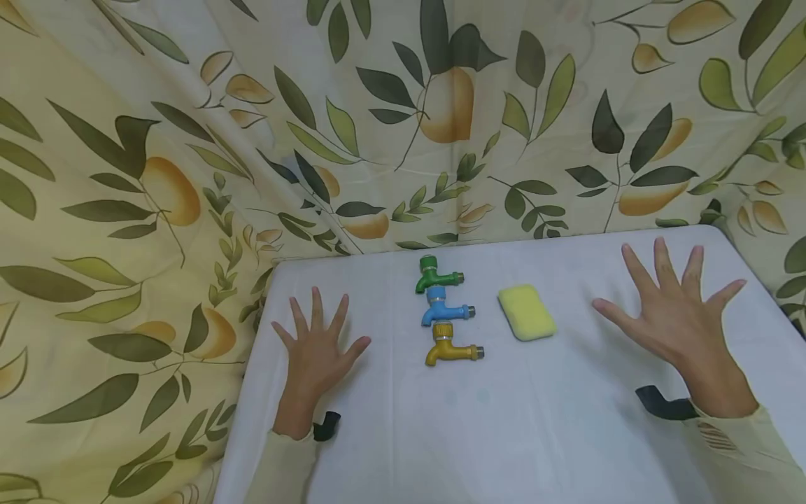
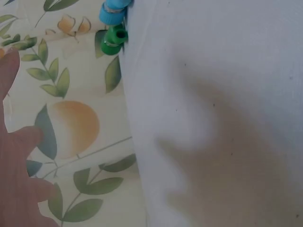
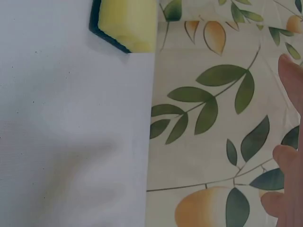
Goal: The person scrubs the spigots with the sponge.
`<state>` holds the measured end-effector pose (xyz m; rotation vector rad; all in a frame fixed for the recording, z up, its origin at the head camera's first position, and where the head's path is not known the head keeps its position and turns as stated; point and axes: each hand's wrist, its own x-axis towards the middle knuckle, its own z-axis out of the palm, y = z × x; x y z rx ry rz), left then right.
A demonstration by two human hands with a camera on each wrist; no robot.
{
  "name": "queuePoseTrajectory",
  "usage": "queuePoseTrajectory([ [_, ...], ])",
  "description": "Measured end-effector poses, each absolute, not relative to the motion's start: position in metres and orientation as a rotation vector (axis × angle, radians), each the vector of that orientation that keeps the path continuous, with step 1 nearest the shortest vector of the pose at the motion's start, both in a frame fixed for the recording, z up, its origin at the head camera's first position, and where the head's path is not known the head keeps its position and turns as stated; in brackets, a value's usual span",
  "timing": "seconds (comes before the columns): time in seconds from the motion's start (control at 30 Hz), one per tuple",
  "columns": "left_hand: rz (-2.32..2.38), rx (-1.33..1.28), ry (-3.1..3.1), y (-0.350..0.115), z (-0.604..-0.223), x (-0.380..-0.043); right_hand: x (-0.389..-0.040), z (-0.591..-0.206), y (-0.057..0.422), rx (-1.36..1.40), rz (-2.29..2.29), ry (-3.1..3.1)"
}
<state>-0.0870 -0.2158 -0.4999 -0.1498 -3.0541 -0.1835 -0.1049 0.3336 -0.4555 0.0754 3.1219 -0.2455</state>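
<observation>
A white-covered table (image 1: 478, 448) spread out before the person, pale enough to set off everything on it. With the blue tap (image 1: 450, 312) as the clock's centre and the person at six, the nearest part was the left hand (image 1: 315, 360), between eight and nine o'clock, its fingers and thumb fanned wide, with hold of nothing. The yellow tap (image 1: 455, 352) lay at six, probably on its side because its shape would hardly balance upright. Well out at three, the right hand (image 1: 680, 325) was splayed as widely, also grasping nothing. Judging by their shadows, both were raised off the top, perhaps to keep the things between them in plain sight. The sponge (image 1: 527, 312) lay nearer in at three, yellow face up, its dark layer beneath. The green tap (image 1: 439, 278) lay at twelve, completing a close row, threaded ends all toward three, seemingly for order. Farthest, beyond twelve, hung the leaf-and-fruit curtain (image 1: 491, 203).
</observation>
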Motion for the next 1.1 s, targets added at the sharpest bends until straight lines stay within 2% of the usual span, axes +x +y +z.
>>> queuePoseTrajectory([
  [0.33, -0.208, -0.168, -3.099, -0.204, -0.510, -0.084, -0.100, -0.461, 0.324, 0.008, -0.268, 3.152],
  [0.63, -0.255, -0.285, -3.161, -0.162, -0.517, -0.078, -0.106, -0.481, 0.291, -0.146, -0.350, 3.117],
  [1.1, -0.453, -0.794, -3.178, -0.105, -0.519, -0.093, -0.116, -0.517, 0.228, -0.252, -0.329, 3.076],
])
